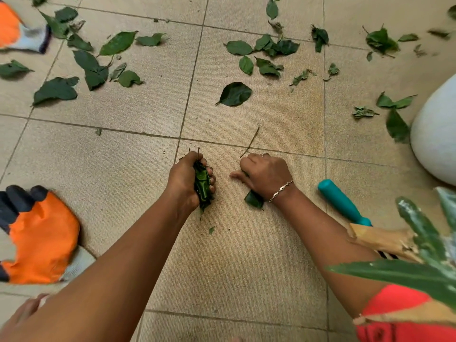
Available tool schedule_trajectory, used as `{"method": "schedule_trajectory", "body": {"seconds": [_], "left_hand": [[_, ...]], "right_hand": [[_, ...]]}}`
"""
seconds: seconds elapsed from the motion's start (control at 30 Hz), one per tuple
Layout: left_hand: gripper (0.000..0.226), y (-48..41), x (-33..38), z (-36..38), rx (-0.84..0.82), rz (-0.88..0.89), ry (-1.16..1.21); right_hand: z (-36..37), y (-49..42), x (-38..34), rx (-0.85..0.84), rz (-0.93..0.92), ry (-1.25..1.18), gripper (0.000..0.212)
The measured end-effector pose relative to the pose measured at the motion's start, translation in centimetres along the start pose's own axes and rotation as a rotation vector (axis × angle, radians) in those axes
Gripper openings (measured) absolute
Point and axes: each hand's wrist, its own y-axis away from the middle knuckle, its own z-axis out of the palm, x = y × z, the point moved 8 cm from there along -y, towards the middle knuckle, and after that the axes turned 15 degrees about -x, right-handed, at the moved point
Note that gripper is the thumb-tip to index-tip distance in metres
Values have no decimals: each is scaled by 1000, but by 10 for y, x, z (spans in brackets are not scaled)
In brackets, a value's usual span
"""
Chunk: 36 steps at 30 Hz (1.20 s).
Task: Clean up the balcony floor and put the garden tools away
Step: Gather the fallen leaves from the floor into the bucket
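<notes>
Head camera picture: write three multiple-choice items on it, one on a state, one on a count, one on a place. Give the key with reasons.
1. The left hand is:
A. flat and open
B. gripping a bunch of leaves
C. curled and empty

2. The orange gloves lying on the floor number:
A. one
B. two
C. three

3. The teal-handled tool lies:
A. to the right of the right hand
B. between the two hands
C. to the left of the left hand

Key:
1 B, since its fingers curl round crushed green leaves.
2 B, since one glove lies at the lower left and another at the upper left edge.
3 A, since its handle shows on the floor beyond the right forearm.
</notes>
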Motion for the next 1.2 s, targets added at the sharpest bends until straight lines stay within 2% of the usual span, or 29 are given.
{"method": "schedule_trajectory", "body": {"seconds": [0.07, 0.13, 0.2, 0.27, 0.33, 0.4, 0.47, 0.5, 0.57, 0.63, 0.73, 0.83, 0.93, 1.13, 1.2], "left_hand": [[31, 1, 0, 3, -4, 2, -8], [31, 1, -1, 5, -7, -1, -17], [32, 2, -5, 6, -10, -11, -22], [32, 3, -8, 8, -15, -10, -50], [32, 4, -11, 12, -25, 0, -112], [32, 5, -13, 15, -38, 3, -154], [32, 5, -13, 16, -42, 0, -158], [32, 5, -12, 15, -38, 2, -151], [34, 4, -10, 13, -25, 10, -148], [35, 2, -8, 12, -18, 17, -158], [33, 0, -9, 12, -16, 4, -146], [32, -2, -10, 11, -17, -10, -140], [33, -5, -10, 11, -23, -16, -119], [32, -11, 4, 16, -26, -2, -108], [32, -15, 8, 21, -28, -5, -108]], "right_hand": [[-6, -4, 14, 39, 87, -165, 60], [-12, -4, 40, 78, 272, -464, 62], [-9, -3, 63, 98, 449, -769, 52], [-8, -2, 77, 123, 546, -910, 39], [-13, -2, 80, 102, 571, -873, 42], [-21, -4, 73, 24, 511, -831, 55], [-25, -2, 54, -147, 320, -747, 66], [-22, 3, 39, -295, 224, -642, 68], [-6, 18, 10, -541, 23, -304, 68], [2, 28, -6, -496, -120, -118, 53], [-5, 22, 8, -269, -3, -307, 40], [-14, 4, 41, -181, 238, -582, 31], [-11, -16, 59, -286, 275, -543, 11], [5, -30, 57, -527, 196, -259, 25], [7, -32, 56, -535, 168, -162, 24]]}}
